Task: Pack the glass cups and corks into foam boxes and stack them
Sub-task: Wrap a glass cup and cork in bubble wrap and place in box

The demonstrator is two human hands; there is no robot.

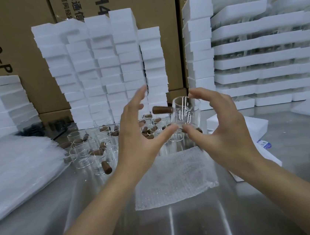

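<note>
glass cup (185,112), brown cork (162,109) at its side, is pinched by right hand (223,127) above bubble wrap (176,178) on bench (201,224); left hand (134,133) is spread beside it. wrapping step judged; cup must be lowered centrally.

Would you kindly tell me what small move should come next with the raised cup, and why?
Probably lower the glass cup onto the bubble wrap lying just below. The right hand pinches it above the table, the left hand is open beside its wooden handle, and it looks unwrapped.
</note>
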